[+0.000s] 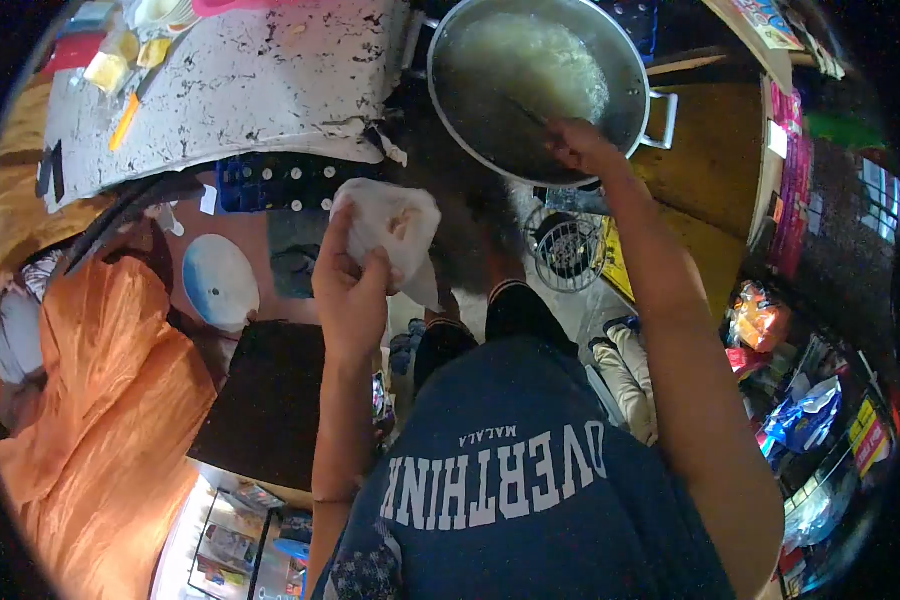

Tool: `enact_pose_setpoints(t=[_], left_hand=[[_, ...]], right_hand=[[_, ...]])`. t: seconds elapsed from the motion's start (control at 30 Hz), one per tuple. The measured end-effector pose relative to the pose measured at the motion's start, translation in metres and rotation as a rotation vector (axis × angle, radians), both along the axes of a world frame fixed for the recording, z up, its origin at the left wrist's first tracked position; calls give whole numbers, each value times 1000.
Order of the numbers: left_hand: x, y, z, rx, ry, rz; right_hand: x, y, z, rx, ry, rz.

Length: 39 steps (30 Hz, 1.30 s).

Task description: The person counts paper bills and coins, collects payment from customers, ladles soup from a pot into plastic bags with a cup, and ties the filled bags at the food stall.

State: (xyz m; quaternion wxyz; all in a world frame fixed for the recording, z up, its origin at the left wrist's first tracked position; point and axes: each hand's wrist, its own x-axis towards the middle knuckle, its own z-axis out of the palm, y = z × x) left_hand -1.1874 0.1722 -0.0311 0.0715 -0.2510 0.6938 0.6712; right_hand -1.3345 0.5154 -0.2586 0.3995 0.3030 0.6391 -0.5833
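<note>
Left hand (355,285) closed on a translucent white plastic bag (410,220), thumb and fingers pinching its side, held up just left of the big metal pot (630,108). Some pale contents show through the film; can't tell what. Right hand (582,150) is over the near part of the pot, fingers curled round a thin dark utensil (526,110); its far end is lost in the cloudy liquid (535,55). Handling, my read: bag is light, limp, slippery if wet, easy to tear; hold by gathered film up top, don't squeeze the contents. Utensil looks stiff; hold high, clear of the liquid, which may be hot. Pot is rigid and likely heavy when filled; grip only by both side handles (671,120), not the rim.
</note>
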Motion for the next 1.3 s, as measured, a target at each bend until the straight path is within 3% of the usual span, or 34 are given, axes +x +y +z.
enact_pose_setpoints(t=[0.17, 0.37, 0.47, 0.53, 0.57, 0.6, 0.67, 0.7, 0.77, 0.8, 0.87, 1.07, 1.17, 1.3], left_hand=[[6, -9, 10, 64, -44, 11], [9, -16, 9, 41, -9, 0], [8, -14, 11, 7, 0, -33], [7, -10, 13, -9, -39, -14], [6, -9, 14, -12, -42, -18], [5, -7, 15, 6, -52, -10], [3, -1, 18, 22, -60, -3], [2, 2, 19, 18, -55, 11], [1, 5, 23, 6, -52, 29], [0, 5, 27, 16, -48, 16], [0, 4, 29, 24, -50, 6], [1, 3, 28, -5, -38, -12], [-2, 3, 31, -52, -114, -35], [-6, 9, 26, -1, 41, -18]], right_hand=[[12, -3, 26, -29, 21, -114], [9, 26, 19, -94, -14, 155], [13, 13, 27, 23, 86, -45], [8, 17, 2, 351, 353, 226], [2, 16, -14, 347, 350, 222], [-6, 15, -34, 615, 423, 419], [-7, 6, -65, 881, 492, 615], [-4, -7, -74, 964, 826, 631], [-5, -14, -84, 1023, 1167, 635], [-10, -17, -77, 598, 655, 452], [-15, -21, -55, 172, 139, 262], [0, -15, 28, -14, 139, 113], [-1, -6, 36, 47, 71, 147], [3, 7, 41, 77, 178, 206]])
